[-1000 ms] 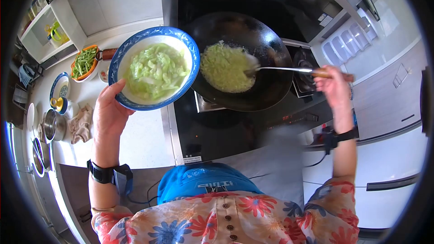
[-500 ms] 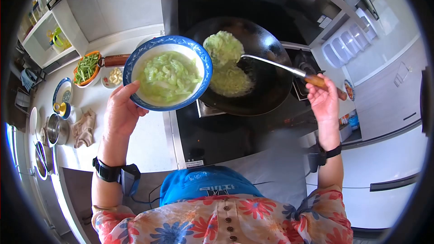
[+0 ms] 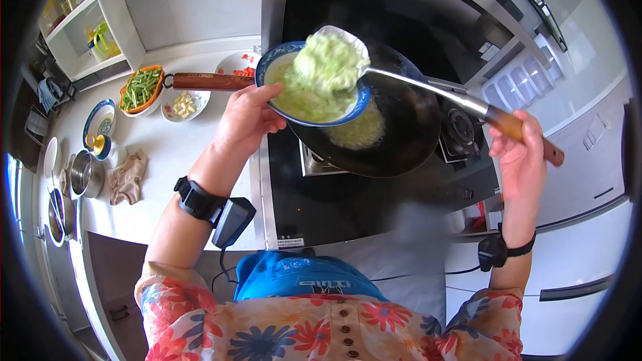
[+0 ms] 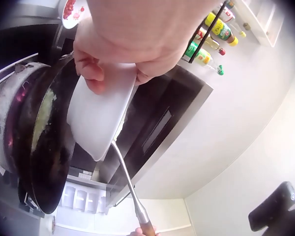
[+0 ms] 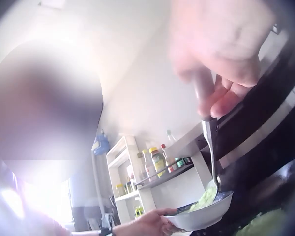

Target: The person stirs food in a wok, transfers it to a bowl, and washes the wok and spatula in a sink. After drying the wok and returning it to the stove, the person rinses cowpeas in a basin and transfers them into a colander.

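Left hand: fingers pinch bowl.
Right hand: fingers grip scoop.
Greens: could spill beyond left fingers if scoop tips.

Honestly can't make out a single word for sure here. The blue apron has white lettering, but it's too unclear to read. The white sticker on the front edge of the black cooktop has tiny dark print, also too small. Same deal with the colourful labels on the sauce bottles, all blurry, no brand I can read.
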A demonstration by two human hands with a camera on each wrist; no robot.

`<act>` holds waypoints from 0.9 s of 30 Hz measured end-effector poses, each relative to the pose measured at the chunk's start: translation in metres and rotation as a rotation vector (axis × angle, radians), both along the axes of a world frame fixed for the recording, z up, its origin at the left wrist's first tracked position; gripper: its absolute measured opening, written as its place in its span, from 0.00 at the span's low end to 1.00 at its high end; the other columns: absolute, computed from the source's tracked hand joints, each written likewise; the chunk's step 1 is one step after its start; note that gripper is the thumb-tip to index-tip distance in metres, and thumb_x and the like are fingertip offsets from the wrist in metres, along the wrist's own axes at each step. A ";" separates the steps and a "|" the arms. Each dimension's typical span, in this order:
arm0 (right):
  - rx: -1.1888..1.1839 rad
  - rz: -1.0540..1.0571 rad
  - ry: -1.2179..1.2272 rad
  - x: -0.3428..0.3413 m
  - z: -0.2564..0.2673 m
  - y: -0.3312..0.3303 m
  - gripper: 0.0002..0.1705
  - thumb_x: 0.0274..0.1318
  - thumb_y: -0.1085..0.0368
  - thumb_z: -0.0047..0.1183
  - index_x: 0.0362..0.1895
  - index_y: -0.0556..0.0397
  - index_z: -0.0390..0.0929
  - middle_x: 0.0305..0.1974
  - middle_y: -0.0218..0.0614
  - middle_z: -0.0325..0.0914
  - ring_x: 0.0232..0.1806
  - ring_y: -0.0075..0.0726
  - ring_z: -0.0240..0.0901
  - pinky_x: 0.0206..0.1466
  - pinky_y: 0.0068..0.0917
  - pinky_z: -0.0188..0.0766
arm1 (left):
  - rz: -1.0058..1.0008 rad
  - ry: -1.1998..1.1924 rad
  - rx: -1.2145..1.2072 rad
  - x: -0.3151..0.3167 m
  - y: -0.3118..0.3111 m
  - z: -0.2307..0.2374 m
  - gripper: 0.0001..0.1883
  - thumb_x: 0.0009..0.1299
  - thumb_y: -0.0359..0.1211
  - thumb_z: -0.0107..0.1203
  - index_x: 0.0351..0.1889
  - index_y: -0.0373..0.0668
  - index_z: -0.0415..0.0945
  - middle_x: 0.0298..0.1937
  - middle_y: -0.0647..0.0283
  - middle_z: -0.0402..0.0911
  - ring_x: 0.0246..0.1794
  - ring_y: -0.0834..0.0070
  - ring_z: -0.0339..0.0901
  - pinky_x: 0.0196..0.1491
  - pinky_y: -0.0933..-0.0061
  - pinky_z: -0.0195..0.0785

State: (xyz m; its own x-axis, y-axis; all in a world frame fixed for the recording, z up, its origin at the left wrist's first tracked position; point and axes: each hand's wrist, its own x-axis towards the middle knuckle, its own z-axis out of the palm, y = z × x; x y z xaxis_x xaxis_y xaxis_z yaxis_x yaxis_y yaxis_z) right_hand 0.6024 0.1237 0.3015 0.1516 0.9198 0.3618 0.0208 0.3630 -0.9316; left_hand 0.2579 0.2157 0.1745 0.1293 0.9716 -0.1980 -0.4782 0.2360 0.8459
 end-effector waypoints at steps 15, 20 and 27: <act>-0.006 -0.159 -0.075 0.037 -0.051 0.003 0.14 0.58 0.64 0.44 0.46 0.59 0.67 0.33 0.47 0.76 0.27 0.32 0.75 0.32 0.24 0.72 | 0.109 -0.104 -0.026 -0.015 -0.015 -0.004 0.11 0.64 0.34 0.50 0.38 0.36 0.70 0.26 0.62 0.76 0.20 0.78 0.73 0.22 0.81 0.65; -0.115 -0.124 -0.103 0.030 -0.074 0.010 0.15 0.57 0.64 0.46 0.45 0.60 0.68 0.31 0.45 0.76 0.26 0.31 0.75 0.30 0.23 0.73 | 0.164 -0.118 -0.023 -0.034 -0.028 -0.003 0.09 0.64 0.34 0.49 0.37 0.38 0.71 0.26 0.64 0.77 0.23 0.79 0.73 0.23 0.80 0.63; -0.155 -0.269 -0.304 0.065 -0.011 0.035 0.17 0.54 0.59 0.49 0.42 0.60 0.70 0.28 0.42 0.76 0.20 0.26 0.73 0.24 0.19 0.70 | 0.249 -0.074 -0.029 -0.055 -0.053 0.004 0.11 0.65 0.34 0.47 0.40 0.36 0.71 0.29 0.62 0.79 0.21 0.78 0.76 0.18 0.83 0.63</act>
